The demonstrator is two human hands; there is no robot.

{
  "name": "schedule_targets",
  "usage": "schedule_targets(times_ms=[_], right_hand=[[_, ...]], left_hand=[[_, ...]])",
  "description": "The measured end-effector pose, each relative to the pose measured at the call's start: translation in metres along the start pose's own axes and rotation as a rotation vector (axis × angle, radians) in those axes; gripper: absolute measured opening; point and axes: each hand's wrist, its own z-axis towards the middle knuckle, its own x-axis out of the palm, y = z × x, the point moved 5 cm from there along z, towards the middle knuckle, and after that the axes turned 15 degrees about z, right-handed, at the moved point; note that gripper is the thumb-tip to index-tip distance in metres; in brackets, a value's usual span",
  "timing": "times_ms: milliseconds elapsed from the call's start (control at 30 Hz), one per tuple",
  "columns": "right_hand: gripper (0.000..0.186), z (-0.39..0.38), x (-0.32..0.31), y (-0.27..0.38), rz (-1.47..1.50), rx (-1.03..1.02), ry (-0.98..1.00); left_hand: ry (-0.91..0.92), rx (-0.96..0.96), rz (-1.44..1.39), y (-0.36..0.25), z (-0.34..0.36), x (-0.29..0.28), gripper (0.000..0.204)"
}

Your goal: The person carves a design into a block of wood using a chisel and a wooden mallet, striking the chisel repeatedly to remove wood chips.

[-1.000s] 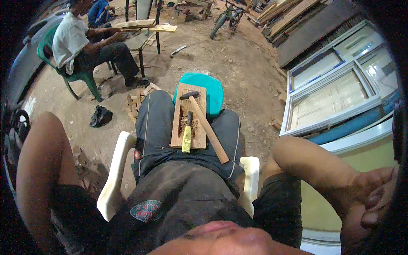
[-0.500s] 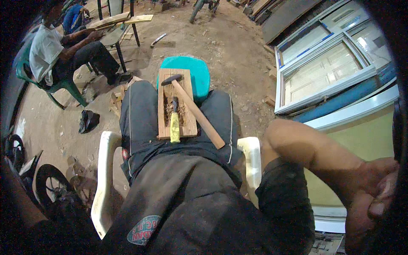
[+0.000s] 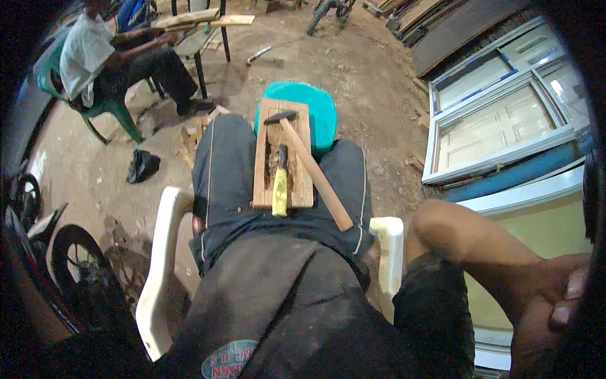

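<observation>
- Across the dark-trousered thighs (image 3: 221, 167): pale-brown rectangular wooden block (image 3: 303, 192) with a rough recess in its top. Lap likely serves as bench; far end overlaps the teal plastic seat-like piece (image 3: 325, 117) in view, can't tell if that bears load.
- Yellow-handled chisel with dark shank (image 3: 280, 192) lies lengthwise over the recess, butt just past the near edge; grip toward the body, probably for easy reach.
- Black-headed hammer with pale wooden handle (image 3: 315, 174) lies slantwise: head on block, handle crossing its right edge over the right thigh.
- Both tools unheld. Right hand (image 3: 558, 287) raised at the right rim, fingers bent; can't tell whether it grips anything. Left hand out of view.
- Room: white plastic armrests (image 3: 161, 265) bound both sides. Brown dirt ground (image 3: 353, 82) runs ahead, between seated co-worker (image 3: 88, 57) and white-framed panels (image 3: 499, 126).
</observation>
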Motion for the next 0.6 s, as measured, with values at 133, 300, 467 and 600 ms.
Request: schedule_targets(times_ms=[133,300,467,600], right_hand=[[0.029,-0.015,-0.003,-0.007,0.022,-0.021,-0.021],[0.030,-0.030,-0.002,-0.001,0.003,-0.037,-0.025],[0.030,-0.036,-0.007,-0.014,0.015,-0.012,-0.034],[0.030,-0.035,-0.006,-0.007,-0.010,0.014,-0.037]], left_hand=[[0.013,-0.010,0.019,0.003,0.001,0.001,0.043],[0.035,0.012,0.012,0.005,0.009,0.010,0.041],[0.016,-0.047,0.056,0.021,0.008,0.000,0.038],[0.027,-0.024,0.039,0.020,0.014,0.006,0.036]])
